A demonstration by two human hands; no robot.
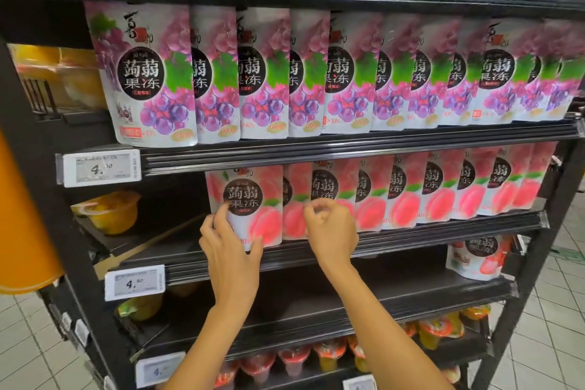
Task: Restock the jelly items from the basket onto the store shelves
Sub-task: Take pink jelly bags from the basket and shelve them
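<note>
Head view: you stand at the peach-jelly shelf [348, 255], and everything below is placed against that shelf.

Your left hand [229, 242] is on the front peach pouch [250, 204] at the left end of the row. Fingers are spread up its left edge and lower face, thumb near the bottom right corner: a loose steadying hold, not a clamp. Likely reason: the pouch stands upright on its base and needs squaring against its neighbours.

Your right hand [329, 226] is just to the right, in front of the next pouch [296, 199]. Fingers curl toward the thumb; it grips nothing that you can make out, though whether the fingertips touch the pouch cannot be told.

Pouches overlap like shingles, labels forward, so each face reads from the aisle.

On the level above the shelf, the grape pouches [266, 73] fill their row. Left of your pouch the shelf is bare, so there is room for more stock. Price tag [134, 283] hangs below at the left.

Basket is not in view.
</note>
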